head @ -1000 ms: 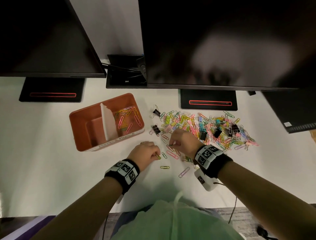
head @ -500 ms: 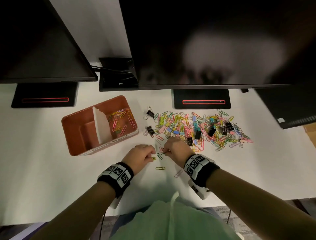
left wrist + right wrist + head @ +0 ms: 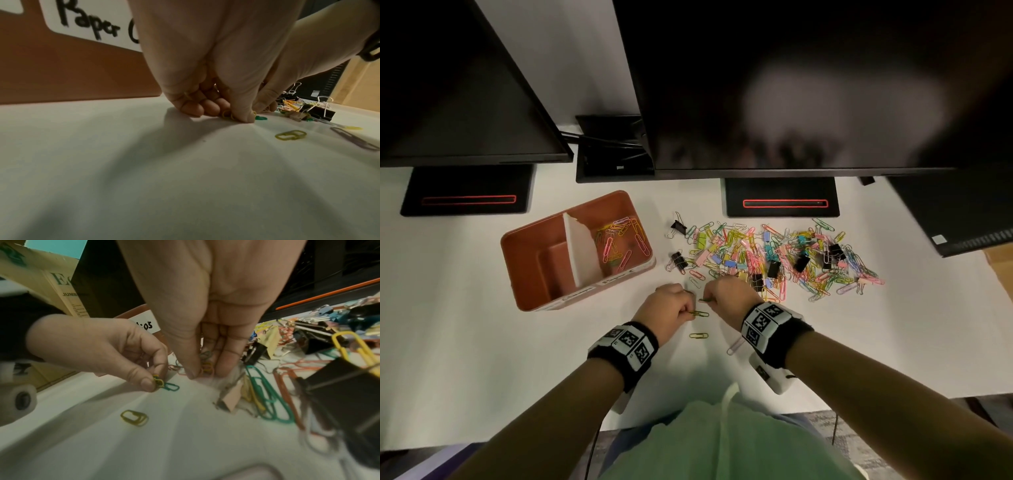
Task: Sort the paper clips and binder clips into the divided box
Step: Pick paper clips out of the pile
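The orange divided box point(image 3: 534, 274) stands left of centre on the white desk; its right compartment holds several coloured paper clips point(image 3: 619, 241), its left one looks bare. A mixed pile of paper clips and binder clips point(image 3: 774, 257) spreads to the right. My left hand point(image 3: 671, 313) pinches small yellow and green paper clips point(image 3: 158, 382) low on the desk. My right hand point(image 3: 726, 298) sits beside it at the pile's near edge, fingers curled, pinching paper clips point(image 3: 206, 365). A loose yellow clip point(image 3: 698, 335) and a pale clip point(image 3: 734, 346) lie nearer me.
Two dark monitors overhang the back of the desk, with their black stands point(image 3: 782, 197) behind the box and pile. A cardboard box point(image 3: 41, 288) shows at the left in the right wrist view. Black binder clips point(image 3: 678, 260) lie between box and pile.
Both hands stayed low at the pile's near edge, and the right hand drew slightly closer to the left. The camera view shifted.
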A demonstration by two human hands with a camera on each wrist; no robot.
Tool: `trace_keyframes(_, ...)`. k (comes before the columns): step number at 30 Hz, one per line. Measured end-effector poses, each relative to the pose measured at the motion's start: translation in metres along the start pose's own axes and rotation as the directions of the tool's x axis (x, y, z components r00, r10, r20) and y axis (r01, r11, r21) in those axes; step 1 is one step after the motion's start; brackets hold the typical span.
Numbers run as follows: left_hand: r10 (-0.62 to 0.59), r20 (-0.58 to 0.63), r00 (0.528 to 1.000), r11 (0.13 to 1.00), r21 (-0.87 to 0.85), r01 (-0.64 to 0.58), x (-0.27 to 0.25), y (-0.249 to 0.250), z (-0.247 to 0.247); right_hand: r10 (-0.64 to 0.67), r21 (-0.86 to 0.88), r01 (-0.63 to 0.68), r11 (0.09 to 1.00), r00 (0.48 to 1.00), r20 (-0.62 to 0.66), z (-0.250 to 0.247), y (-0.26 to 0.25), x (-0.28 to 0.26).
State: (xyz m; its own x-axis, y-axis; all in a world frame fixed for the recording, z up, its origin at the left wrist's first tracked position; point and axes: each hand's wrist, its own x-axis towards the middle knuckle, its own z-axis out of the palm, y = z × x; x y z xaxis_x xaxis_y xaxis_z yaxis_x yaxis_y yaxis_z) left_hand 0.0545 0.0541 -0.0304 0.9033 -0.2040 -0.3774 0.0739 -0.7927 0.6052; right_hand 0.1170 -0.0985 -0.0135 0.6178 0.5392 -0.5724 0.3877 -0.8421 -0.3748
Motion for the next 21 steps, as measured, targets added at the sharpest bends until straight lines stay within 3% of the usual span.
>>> trace_keyframes(5,-0.032,-0.003,0.999,0.999,-0.026,0.032,-0.013,0.005,-0.013,-0.043,0.046,0.044,0.998,0.998,-0.035,-0.008,0.006,-0.012)
trace_keyframes(8,0.004,-0.142,0.990,0.992,-0.122,-0.022,-0.029,0.019,-0.045,-0.119,0.147,0.142,0.979,0.981,-0.154,-0.038,-0.004,-0.024)
trace_keyframes(11,-0.056,-0.367,0.928,0.981,-0.193,-0.017,-0.042,0.028,-0.097,-0.201,0.187,0.276,0.943,0.919,-0.339,-0.078,-0.037,-0.021)
trace_keyframes(13,-0.144,-0.466,0.873,0.978,-0.204,0.053,-0.042,0.019,-0.129,-0.230,0.216,0.334,0.918,0.889,-0.397,-0.096,-0.065,-0.007)
trace_keyframes(15,-0.251,-0.495,0.832,0.963,-0.214,0.163,-0.038,0.003,-0.149,-0.257,0.212,0.365,0.907,0.875,-0.410,-0.105,-0.094,0.012)
trace_keyframes(18,-0.374,-0.462,0.804,0.925,-0.249,0.287,-0.034,-0.012,-0.160,-0.242,0.226,0.328,0.917,0.910,-0.338,-0.102,-0.122,0.034)
trace_keyframes(21,-0.271,-0.549,0.791,0.961,-0.107,0.255,-0.041,-0.011,-0.159,-0.245,0.290,0.351,0.891,0.907,-0.343,-0.096,-0.118,0.035)
